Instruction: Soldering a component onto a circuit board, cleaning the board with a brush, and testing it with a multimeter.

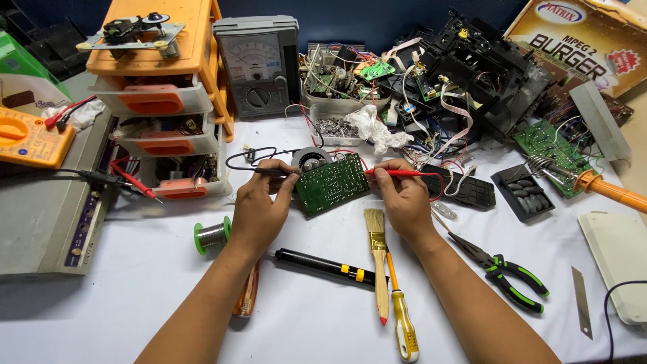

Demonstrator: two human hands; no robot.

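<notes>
We were mid-probe on the green circuit board [332, 184], which lay tilted near the middle of the white tabletop [135, 269], w/ its far edge propped against a small round fan [311, 159]. Left hand [259, 205] had its grip pinched on the black probe [275, 172], tip at the board's left edge; right hand [402, 197] was clenched on the red probe [394, 173], tip touching the board's upper right corner. Both leads ran back toward the grey analog meter [258, 65] behind.

Step in hand, as we judged it: checking two pts on the board, prob. continuity or voltage. Next move would call for keeping both tips steady on their pads and reading the needle, since the meter sat well apart from the hands.

Nearby lay a paintbrush [377, 256], yellow screwdriver [402, 313], black soldering iron [323, 265], solder spool [211, 236] and green-handled pliers [502, 269], all untouched.
</notes>
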